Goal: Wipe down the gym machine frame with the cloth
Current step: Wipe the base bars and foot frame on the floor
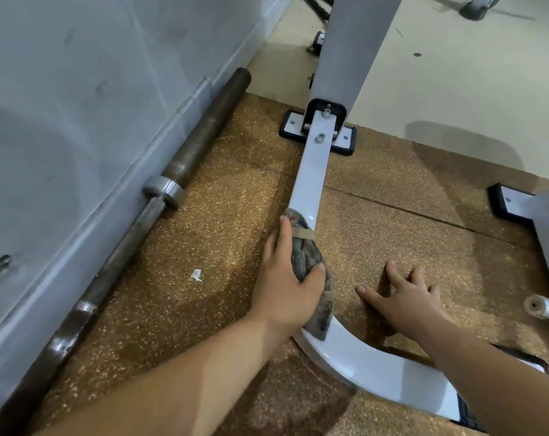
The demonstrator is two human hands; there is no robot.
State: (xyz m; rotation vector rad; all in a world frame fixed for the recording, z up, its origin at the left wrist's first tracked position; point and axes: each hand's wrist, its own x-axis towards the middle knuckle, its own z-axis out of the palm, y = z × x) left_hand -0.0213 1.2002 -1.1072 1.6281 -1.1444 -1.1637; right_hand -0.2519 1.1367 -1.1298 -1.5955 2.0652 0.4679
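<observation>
A white curved frame bar (311, 177) of the gym machine runs low over the floor from a bolted foot plate (345, 141) toward me, bending right near the bottom. My left hand (285, 278) grips a grey-brown patterned cloth (308, 256) wrapped over the bar, thumb on the right side and fingers on the left. Beside the bar to the right, my right hand (405, 297) rests flat on the floor with its fingers spread and holds nothing.
A rusty barbell (185, 162) lies along the grey wall (78, 105) at left. The speckled brown rubber mat (229, 190) carries a small paper scrap (196, 275). A second foot plate (512, 202) and a bar end (540, 306) sit at right.
</observation>
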